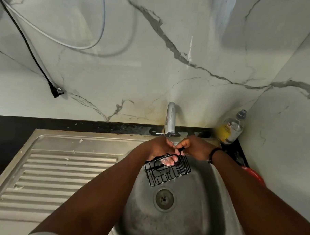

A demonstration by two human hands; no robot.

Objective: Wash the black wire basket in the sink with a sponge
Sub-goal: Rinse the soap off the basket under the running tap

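Grip: left hand (160, 149) holds the upper edge of the black wire basket (167, 169), its soapy fingers (168, 161) curled under and showing through the wires; right hand (193, 149) pinches the same upper edge from the other side, thumb and forefinger closed on a dark rim piece. Basket: held tilted over the far part of the sink (200, 199), above and just behind the drain (164, 199), not resting on the basin floor as far as can be told. Sponge: cannot be made out. Tap (170, 118): chrome, curved, directly above the two hands, a thin stream of water (169, 138) falling onto them. Right wrist: dark bracelet (214, 154). Draining board (59, 175): ribbed steel, left of the basin. Bottle (232, 129): clear with yellow label, standing in the corner right of the tap. Red object (254, 175): partly hidden behind the right forearm. Wall: marble-patterned panels, with a black cable and plug (56, 91) and a white cable (47, 34) hanging at upper left.
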